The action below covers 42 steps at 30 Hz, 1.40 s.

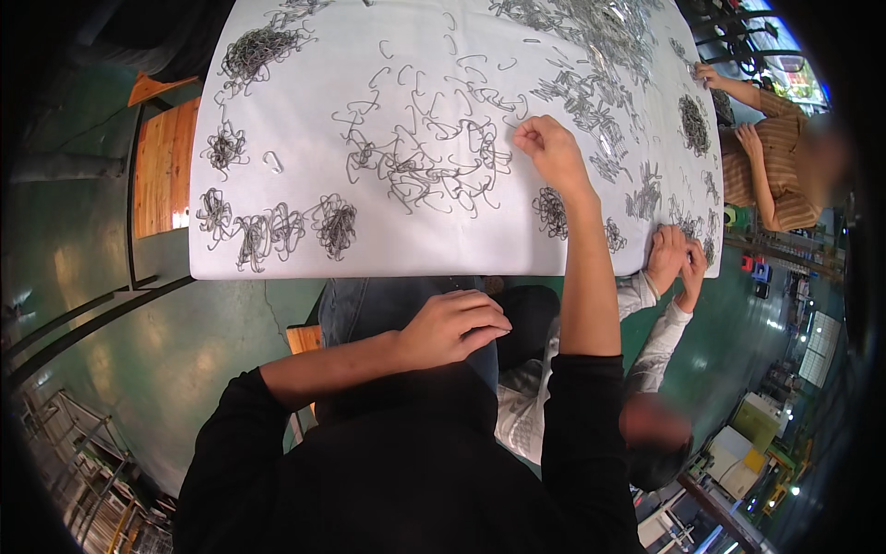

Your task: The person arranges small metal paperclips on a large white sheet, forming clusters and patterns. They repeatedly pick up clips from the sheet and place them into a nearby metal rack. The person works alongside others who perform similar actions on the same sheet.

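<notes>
My right hand (550, 152) reaches over the white-covered table, its thumb and fingers pinched together. Whatever the fingertips hold is too small to make out. Just left of them lies a loose spread of thin bent metal wire hooks (420, 166), tangled in places. My left hand (454, 327) rests over my lap below the table's near edge, palm down. Its fingers lie stretched out and hold nothing. Under my right wrist sits a small heap of hooks (551, 212).
More hook heaps (334, 226) line the table's near left part. Flat, straight-sided metal pieces (591, 102) cover its far right. On my right, a co-worker's hands (674, 258) work at the table corner; another person (775, 157) sits at the right edge. A wooden stool (166, 171) stands left.
</notes>
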### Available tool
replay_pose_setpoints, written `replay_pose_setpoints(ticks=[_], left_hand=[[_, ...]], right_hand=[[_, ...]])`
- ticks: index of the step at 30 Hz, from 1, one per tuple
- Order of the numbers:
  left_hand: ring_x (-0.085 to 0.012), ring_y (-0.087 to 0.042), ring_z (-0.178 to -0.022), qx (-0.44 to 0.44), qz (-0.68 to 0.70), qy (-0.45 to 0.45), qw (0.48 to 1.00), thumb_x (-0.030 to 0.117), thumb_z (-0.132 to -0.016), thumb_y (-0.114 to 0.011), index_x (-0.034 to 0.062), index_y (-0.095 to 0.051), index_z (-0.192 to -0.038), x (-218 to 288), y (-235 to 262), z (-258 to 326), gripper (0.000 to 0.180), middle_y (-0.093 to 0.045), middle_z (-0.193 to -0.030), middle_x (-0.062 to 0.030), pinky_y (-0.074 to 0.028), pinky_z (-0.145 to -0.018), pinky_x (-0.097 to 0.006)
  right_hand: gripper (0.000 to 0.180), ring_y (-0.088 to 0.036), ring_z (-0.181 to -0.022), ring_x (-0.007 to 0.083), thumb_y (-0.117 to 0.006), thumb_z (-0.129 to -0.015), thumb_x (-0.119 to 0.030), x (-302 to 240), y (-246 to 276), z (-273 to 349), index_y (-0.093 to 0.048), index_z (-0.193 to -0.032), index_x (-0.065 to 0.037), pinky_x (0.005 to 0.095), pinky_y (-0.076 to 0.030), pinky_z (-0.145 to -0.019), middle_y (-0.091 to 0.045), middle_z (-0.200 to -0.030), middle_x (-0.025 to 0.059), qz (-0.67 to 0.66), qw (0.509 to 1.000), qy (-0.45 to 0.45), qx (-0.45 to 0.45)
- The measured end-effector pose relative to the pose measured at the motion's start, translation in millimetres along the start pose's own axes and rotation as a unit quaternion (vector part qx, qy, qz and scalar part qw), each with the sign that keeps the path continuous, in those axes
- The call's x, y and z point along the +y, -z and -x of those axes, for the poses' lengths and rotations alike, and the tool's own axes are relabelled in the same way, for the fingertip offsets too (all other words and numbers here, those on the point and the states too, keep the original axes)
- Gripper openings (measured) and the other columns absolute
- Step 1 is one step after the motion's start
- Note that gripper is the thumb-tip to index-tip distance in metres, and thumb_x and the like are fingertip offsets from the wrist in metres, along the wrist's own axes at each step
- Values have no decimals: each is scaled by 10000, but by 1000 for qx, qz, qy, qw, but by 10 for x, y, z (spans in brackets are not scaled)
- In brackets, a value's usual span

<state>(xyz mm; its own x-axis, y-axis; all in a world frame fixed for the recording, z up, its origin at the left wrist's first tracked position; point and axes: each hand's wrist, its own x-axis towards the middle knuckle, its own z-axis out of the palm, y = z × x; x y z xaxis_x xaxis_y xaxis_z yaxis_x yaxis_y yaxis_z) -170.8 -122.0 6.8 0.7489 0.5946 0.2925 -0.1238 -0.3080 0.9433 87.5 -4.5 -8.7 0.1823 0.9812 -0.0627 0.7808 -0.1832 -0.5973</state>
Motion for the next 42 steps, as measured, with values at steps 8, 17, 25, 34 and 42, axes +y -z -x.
replay_pose_setpoints(ticks=[8, 17, 25, 34, 42], left_hand=[[-227, -635, -790, -11, 1, -6, 1000, 106, -791, -710, 89, -667, -907, 43, -50, -34, 125, -648, -898, -39, -529, -693, -325], [-225, -639, -784, -2, 17, -15, 1000, 34, -775, -714, 64, -670, -895, 11, -3, -14, 132, -653, -886, -56, -524, -679, -317], [-227, -633, -795, -7, 6, -9, 1000, 103, -784, -707, 82, -663, -895, -66, 51, -31, 121, -646, -890, -43, -526, -695, -328], [-232, -630, -795, 2, -12, 11, 1000, 108, -791, -707, 87, -663, -896, -68, 75, -30, 115, -645, -890, -44, -525, -704, -326], [-223, -631, -787, 2, -18, 28, 999, 101, -785, -711, 86, -672, -890, -88, 127, -69, 113, -649, -880, -44, -523, -703, -320]], right_hand=[[124, -638, -934, 287, -683, -801, -192, -433, -331, -208, -704, -886, -104, 407, -505, -789, -653, -1010, 115, 143, 980, -137, -8], [184, -677, -786, 278, -678, -813, -152, -156, 96, 219, -655, -928, -10, 348, -512, -714, -702, -858, 145, 63, 989, -89, 105], [170, -654, -859, 282, -647, -838, -176, 17, 223, 350, -686, -985, -100, 390, -507, -749, -668, -895, 96, 114, 990, -59, 66], [197, -639, -851, 264, -606, -875, -109, -287, -192, -15, -690, -1051, -127, 380, -505, -754, -637, -921, 105, 107, 989, -42, 91], [147, -656, -816, 232, -667, -823, -79, -114, -84, -266, -699, -966, -96, 342, -508, -733, -658, -884, 93, 44, 993, -12, 112]])
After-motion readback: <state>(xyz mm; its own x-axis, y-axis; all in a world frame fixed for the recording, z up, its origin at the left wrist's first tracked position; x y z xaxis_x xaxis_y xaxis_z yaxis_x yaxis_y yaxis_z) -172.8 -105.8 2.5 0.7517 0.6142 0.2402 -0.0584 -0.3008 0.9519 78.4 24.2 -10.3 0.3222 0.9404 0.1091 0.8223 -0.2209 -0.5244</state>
